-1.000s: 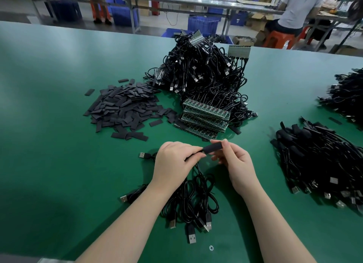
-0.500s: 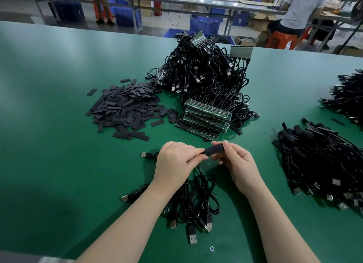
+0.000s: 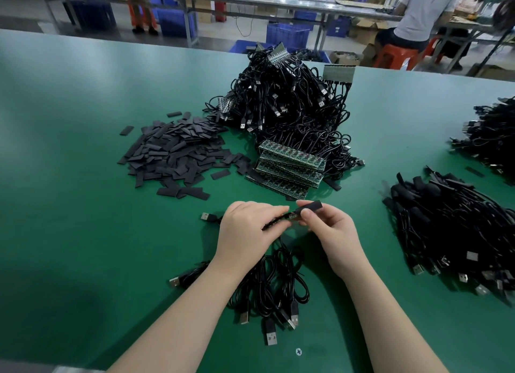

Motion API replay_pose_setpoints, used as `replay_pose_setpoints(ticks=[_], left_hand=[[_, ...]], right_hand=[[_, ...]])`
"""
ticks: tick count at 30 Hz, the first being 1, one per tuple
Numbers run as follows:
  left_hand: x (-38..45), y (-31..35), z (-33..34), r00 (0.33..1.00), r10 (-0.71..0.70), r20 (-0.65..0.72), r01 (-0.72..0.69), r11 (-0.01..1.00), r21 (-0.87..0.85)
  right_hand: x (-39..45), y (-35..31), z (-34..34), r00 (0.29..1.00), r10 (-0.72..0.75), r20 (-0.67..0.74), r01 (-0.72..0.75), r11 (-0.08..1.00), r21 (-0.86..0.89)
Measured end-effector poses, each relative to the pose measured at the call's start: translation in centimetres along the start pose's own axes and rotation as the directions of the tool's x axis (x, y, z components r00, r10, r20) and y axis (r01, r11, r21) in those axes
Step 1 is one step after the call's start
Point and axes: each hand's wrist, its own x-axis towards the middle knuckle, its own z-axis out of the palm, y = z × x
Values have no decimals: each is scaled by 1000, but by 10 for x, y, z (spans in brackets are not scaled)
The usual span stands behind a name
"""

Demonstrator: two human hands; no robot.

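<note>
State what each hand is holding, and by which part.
The right hand pinches the black sleeve at its end facing the other hand. The left hand grips a circuit board, all but its tip covered by the fingers.

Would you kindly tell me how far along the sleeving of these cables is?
Done: the pile of sleeved cables at the right. In hand: the right hand pinches a black sleeve against the small board that the left hand grips; some green board shows uncovered. Left: the big cable heap, the board strips, the loose sleeves, so probably much remains.
</note>
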Motion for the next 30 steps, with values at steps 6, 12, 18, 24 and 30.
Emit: replay_pose_setpoints(ticks=[6,12,18,24,30], left_hand=[[0,-1,-1,1000,14,-23,-14,1000,-8],[1,0,0,999,49,-20,-48,999,14],[0,2,-1,997,74,-36,-74,997,15],[1,3,-3,998,56,-33,-57,998,-11],[1,5,-4,998,64,-18,-64,998,-5]], right_hand=[[2,1,1,1000,0,17,1,1000,-10],[1,0,1,1000,-7,5,7,1000,0],[0,0,5,999,-22,-39,21,1000,-11],[0,0,6,999,-26,-31,26,1000,-17],[-1,1,8,999,-49,-12,48,995,-84]])
